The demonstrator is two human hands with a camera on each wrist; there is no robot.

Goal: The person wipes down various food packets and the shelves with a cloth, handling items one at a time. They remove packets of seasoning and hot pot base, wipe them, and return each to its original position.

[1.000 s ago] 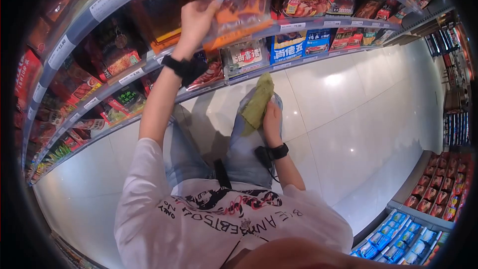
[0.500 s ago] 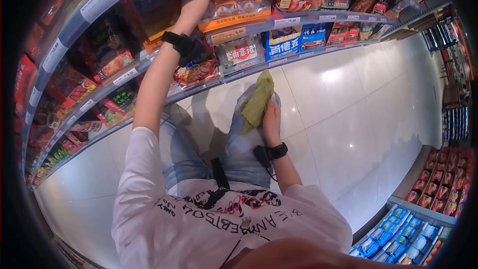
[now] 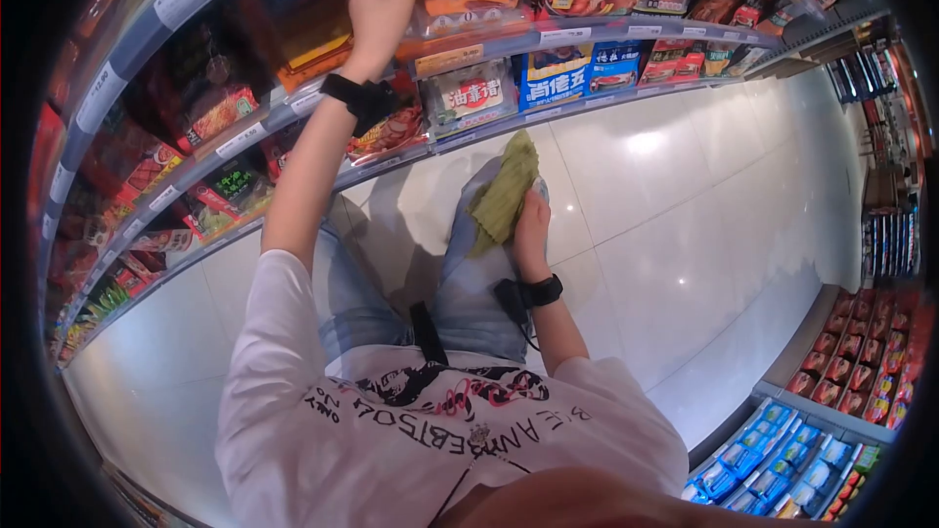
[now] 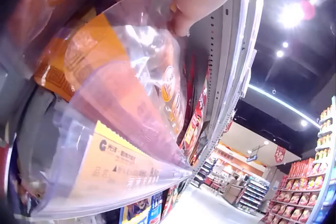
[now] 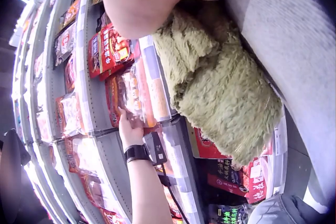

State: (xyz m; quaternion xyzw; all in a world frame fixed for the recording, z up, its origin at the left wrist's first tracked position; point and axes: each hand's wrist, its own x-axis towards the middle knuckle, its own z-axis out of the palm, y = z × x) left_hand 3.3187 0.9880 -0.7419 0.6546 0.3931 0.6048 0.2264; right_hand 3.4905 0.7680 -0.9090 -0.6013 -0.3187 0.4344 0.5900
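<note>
High on the left, my left hand (image 3: 383,15) reaches into the shelf among plastic packages. In the left wrist view its thumb bends down at the upper edge of a clear package (image 4: 149,56) with an orange lower band, and the hand grips it there; the other fingers are mostly hidden. My right hand (image 3: 531,233) holds a fuzzy green cleaning cloth (image 3: 505,194) over the knee. The cloth hangs folded from that hand in the right wrist view, beside the jeans (image 5: 283,40).
A shelf edge with price labels (image 3: 562,36) runs under the packages. Blue and red food packs (image 3: 556,78) stand on the lower shelf. Pale floor tiles (image 3: 665,196) lie to the right, and low displays of blue packs (image 3: 763,450) and red packs (image 3: 846,362) stand behind.
My left hand has pushed the clear package back into the shelf and moved farther in beside it. The right hand stays at the knee with the cloth, which has shifted slightly.
</note>
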